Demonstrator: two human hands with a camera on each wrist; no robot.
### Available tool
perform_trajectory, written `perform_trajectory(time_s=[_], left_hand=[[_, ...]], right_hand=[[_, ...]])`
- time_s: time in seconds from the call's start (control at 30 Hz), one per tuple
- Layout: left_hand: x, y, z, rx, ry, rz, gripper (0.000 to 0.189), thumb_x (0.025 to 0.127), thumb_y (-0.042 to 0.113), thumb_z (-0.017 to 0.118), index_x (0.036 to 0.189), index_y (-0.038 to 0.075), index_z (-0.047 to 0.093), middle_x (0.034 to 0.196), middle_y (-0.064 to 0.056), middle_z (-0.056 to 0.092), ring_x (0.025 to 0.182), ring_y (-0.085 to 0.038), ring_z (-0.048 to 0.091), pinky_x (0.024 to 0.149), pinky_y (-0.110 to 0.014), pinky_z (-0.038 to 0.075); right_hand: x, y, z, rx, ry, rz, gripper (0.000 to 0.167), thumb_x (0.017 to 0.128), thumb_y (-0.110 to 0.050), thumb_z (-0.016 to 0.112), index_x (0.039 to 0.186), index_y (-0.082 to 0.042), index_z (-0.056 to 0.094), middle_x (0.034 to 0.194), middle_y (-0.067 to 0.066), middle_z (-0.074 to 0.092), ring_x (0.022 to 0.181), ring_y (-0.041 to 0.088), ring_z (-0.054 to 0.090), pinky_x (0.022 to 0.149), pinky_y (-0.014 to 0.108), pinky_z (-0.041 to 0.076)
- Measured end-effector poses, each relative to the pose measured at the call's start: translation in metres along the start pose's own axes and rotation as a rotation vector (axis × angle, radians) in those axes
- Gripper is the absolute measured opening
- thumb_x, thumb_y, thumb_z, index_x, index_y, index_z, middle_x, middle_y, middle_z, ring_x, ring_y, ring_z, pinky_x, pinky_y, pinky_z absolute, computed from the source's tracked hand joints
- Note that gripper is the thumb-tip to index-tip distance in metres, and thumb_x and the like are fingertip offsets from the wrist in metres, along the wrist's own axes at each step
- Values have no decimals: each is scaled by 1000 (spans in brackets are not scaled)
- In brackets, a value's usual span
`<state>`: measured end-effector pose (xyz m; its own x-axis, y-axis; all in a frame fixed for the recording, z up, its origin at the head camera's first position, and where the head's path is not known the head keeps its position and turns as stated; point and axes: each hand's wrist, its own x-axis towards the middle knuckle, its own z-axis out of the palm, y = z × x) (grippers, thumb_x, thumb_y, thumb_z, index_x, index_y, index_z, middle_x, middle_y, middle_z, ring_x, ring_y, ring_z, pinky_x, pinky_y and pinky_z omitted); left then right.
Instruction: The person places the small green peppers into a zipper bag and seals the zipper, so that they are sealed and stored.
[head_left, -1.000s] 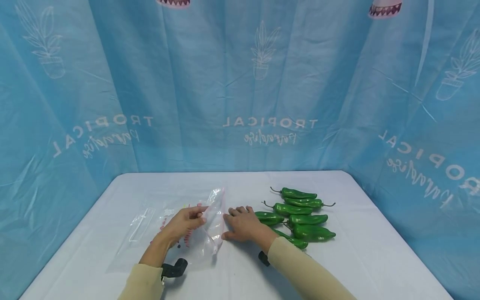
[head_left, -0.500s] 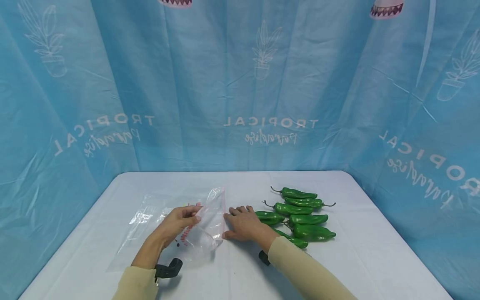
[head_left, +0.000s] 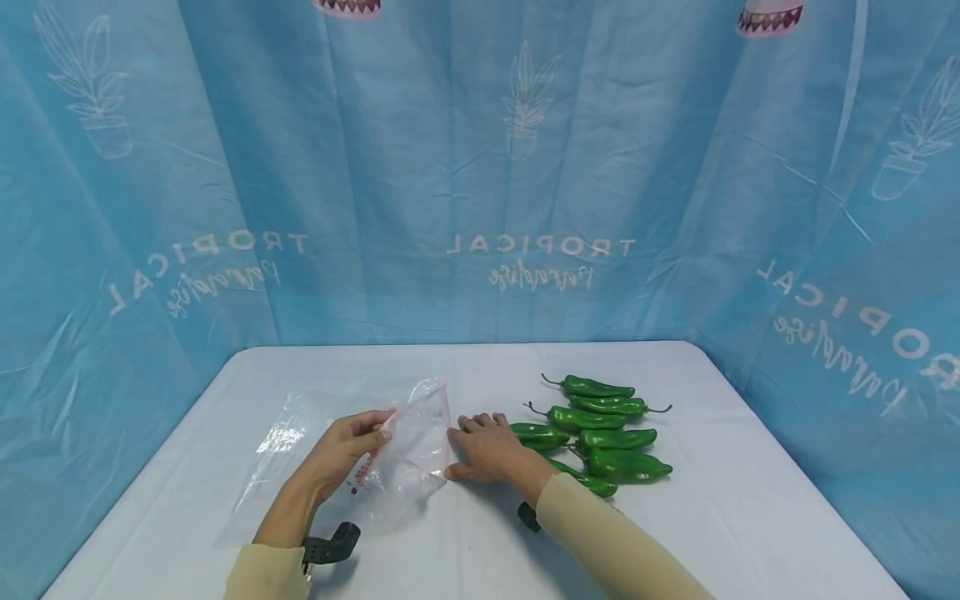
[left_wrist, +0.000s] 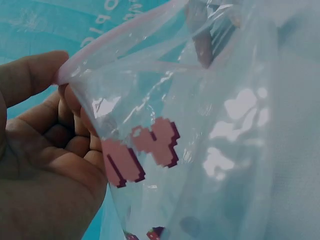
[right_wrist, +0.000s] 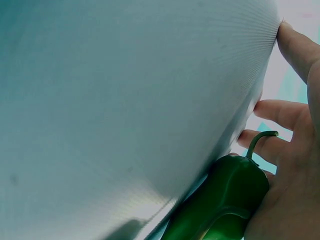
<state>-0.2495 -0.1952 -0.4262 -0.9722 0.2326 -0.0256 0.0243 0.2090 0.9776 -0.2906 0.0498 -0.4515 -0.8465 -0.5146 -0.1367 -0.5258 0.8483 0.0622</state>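
Left hand (head_left: 347, 450) pinches the edge of a plastic bag (head_left: 417, 446) on the table (head_left: 457, 567); right hand (head_left: 486, 450) lies fingers-spread by the peppers (head_left: 628, 466). Guessing it's bag-opening; next move probably needs it held wide.

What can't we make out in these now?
- Head: left end of the pepper nearest the right hand, hidden behind that hand.
- Head: full red print on the plastic bag, too small and partly covered by the left hand.
- Left wrist: rest of the pink rim, cut off by the top edge.
- Right wrist: lower part of the pepper, cut off by the bottom edge.
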Motion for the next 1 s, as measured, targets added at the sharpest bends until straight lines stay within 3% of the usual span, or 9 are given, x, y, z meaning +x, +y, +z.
perform_trajectory(time_s=[0.2, 0.43, 1.0], left_hand=[[0, 1, 1, -49, 28, 6, 50, 90, 15, 60, 133, -6, 47, 104, -5, 57, 83, -10, 52, 78, -20, 46], [-3, 4, 2, -18, 89, -32, 43, 91, 12, 58, 130, -3, 51, 104, -8, 56, 83, -14, 50, 76, -23, 46], [-14, 10, 6, -6, 205, -65, 40, 91, 17, 59, 128, 3, 54, 99, -4, 57, 80, -12, 52, 73, -26, 45]], right_hand=[[0, 0, -3, 1, -4, 3, 71, 86, -67, 47, 145, -29, 37, 152, -1, 34, 140, 23, 33, 112, 50, 26], [-1, 0, -2, 27, -7, 1, 70, 86, -65, 49, 144, -28, 38, 152, 0, 34, 140, 24, 33, 112, 51, 25], [-2, -1, -5, 30, -10, -7, 69, 86, -64, 50, 144, -27, 39, 152, 1, 36, 139, 25, 34, 111, 52, 27]])
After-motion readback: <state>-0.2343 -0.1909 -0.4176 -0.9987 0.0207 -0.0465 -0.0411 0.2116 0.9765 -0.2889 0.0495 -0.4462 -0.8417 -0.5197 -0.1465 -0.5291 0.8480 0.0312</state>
